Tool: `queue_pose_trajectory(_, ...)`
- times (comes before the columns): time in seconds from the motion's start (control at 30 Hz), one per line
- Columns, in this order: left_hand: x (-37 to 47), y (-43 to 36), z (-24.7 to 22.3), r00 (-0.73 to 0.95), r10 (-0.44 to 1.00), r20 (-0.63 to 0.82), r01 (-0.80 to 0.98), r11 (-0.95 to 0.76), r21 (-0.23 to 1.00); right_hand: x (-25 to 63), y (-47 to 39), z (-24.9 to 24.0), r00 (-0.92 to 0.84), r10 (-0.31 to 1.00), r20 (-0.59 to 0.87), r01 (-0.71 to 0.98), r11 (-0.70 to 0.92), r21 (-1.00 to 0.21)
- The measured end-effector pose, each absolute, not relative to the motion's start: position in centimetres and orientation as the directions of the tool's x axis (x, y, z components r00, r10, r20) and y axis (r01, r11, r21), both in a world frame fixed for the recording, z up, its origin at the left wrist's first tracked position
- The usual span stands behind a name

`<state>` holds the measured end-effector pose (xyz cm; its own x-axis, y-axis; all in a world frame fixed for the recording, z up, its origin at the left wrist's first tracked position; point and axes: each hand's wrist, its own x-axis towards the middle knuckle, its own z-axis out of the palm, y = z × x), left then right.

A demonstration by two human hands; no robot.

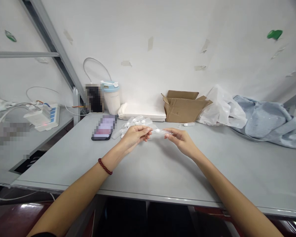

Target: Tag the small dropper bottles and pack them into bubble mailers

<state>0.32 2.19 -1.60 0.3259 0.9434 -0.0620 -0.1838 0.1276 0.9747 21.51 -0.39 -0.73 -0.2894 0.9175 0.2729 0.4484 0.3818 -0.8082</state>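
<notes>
Above the middle of the grey table, my left hand [137,135] and my right hand [179,140] face each other. Between them they stretch a small clear plastic piece with a white part inside [158,131]; its exact kind is too small to tell. The fingers of my left hand pinch its left end, and those of my right hand grip its clear right end. Just behind my left hand lies a pile of small white pieces in clear wrapping [135,121], partly hidden by that hand. One similar small white piece [188,124] rests alone behind my right hand.
Along the wall stand a tumbler with a blue lid [111,98], a stack of white sheets [144,112], an open cardboard box [184,108], a white plastic bag [220,107] and a light blue cloth [268,120]. A phone [104,127] lies left; a power strip [48,118] sits on the neighbouring table.
</notes>
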Motion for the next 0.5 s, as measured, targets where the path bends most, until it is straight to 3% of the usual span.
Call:
queue_pose_trajectory(0.27, 0.23, 2.23, -1.65, 0.343, 0.937, -0.071, -0.217, 0.152, 0.964, 21.50, -0.50, -0.66, -0.295, 0.922, 0.252, 0.437, 0.364, -0.822)
queue_pose_trajectory(0.5, 0.62, 1.99, -1.61, 0.278, 0.961, -0.010, -0.096, 0.038, 0.995, 21.16, -0.57, -1.16, -0.266, 0.914, 0.306, 0.504, 0.402, -0.764)
